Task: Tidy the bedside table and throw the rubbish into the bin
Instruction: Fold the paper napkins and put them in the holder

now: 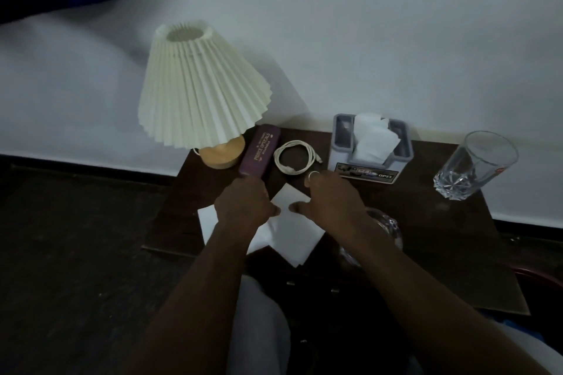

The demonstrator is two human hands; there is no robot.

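Observation:
On the dark bedside table (441, 253) lie white sheets of tissue paper (289, 234) near the front edge. My left hand (243, 207) rests on the paper's left part with its fingers pinched at the upper fold. My right hand (329, 198), a ring on one finger, presses on the same paper from the right, its thumb pointing at the left hand. Both hands touch the paper; how firmly they hold it is hidden under the palms.
A pleated cream lamp (198, 88) stands at the back left. Beside it lie a purple glasses case (259, 151) and a coiled white cable (294, 157). A tissue holder (370, 146) stands behind, a drinking glass (475, 164) at the right, a glass object (387, 228) under my right forearm.

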